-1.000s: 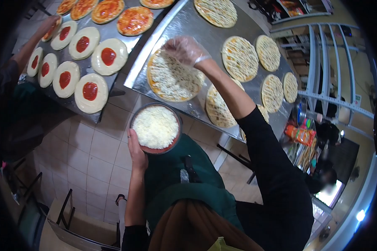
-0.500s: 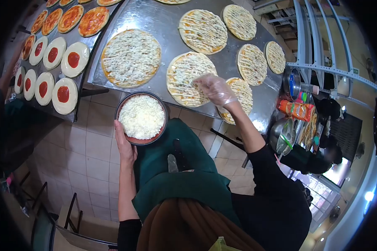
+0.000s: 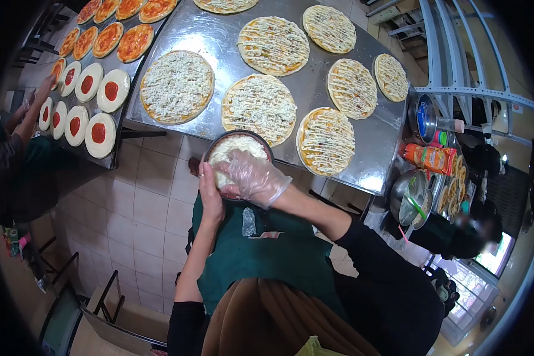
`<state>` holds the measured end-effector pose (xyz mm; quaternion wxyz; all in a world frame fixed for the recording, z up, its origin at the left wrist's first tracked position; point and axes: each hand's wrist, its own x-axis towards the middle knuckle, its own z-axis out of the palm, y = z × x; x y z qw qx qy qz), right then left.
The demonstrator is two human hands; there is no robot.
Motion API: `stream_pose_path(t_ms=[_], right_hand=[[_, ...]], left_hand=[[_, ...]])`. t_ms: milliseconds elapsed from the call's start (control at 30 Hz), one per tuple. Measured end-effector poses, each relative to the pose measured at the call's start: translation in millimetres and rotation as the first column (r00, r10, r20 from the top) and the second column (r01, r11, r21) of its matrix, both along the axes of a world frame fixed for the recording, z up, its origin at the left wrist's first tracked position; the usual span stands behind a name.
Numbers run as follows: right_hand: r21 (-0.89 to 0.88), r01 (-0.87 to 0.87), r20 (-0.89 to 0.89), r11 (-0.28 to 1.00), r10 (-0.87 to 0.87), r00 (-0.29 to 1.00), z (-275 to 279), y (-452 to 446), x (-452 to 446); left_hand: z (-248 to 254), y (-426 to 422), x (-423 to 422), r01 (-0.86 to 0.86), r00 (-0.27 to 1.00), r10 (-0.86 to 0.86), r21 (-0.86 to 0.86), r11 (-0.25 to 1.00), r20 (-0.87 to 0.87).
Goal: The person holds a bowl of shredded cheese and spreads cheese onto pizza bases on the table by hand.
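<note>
My left hand [image 3: 211, 193] grips the left side of a round, dark-rimmed bowl [image 3: 231, 191] above my lap. White grated cheese [image 3: 252, 146] lies inside it. My right hand [image 3: 252, 175], in a clear plastic glove, reaches into the bowl with its fingers curled in the cheese; the fingertips are partly hidden. Just beyond the bowl, a pizza [image 3: 259, 110] bears grated cheese over sauce stripes. Left of that lies another cheese-covered pizza [image 3: 177, 86]. To the right, a pizza [image 3: 326, 141] shows cream-coloured stripes over its topping.
More striped pizzas [image 3: 273, 45] lie on the metal table [image 3: 219, 59]. On the left table, dough rounds [image 3: 99, 136] carry red sauce, and a co-worker's hand [image 3: 43, 89] is beside them. Metal bowls [image 3: 408, 193], an orange packet [image 3: 428, 158] and shelving [image 3: 466, 89] stand right.
My right hand has moved from above the middle pizza down into the bowl. The bowl has shifted right with my left hand. The middle pizza's near part now has more cheese.
</note>
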<state>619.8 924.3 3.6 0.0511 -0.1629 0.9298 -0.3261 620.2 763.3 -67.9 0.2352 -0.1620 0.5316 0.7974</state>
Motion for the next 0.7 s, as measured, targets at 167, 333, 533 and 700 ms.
stream_pose_path(t_ms=[167, 333, 533, 700], right_hand=[[-0.152, 0.057, 0.201, 0.987, -0.026, 0.979, -20, 21, 3], [-0.522, 0.361, 0.698, 0.773, 0.144, 0.701, 4, 56, -22], [-0.273, 0.211, 0.583, 0.939, -0.014, 0.812, -2, 94, -77], [-0.227, -0.017, 0.196, 0.974, 0.062, 0.979, -60, 76, -94]], left_hand=[[2, 13, 11, 0.004, 1.0, -0.004, -0.006, 1.0, -0.023], [-17, 15, 15, 0.001, 1.0, -0.001, 0.041, 0.999, 0.0], [-25, -4, 26, -0.129, 0.99, 0.129, -0.01, 0.992, 0.054], [-8, -27, 37, -0.22, 0.97, 0.211, 0.071, 0.973, 0.121]])
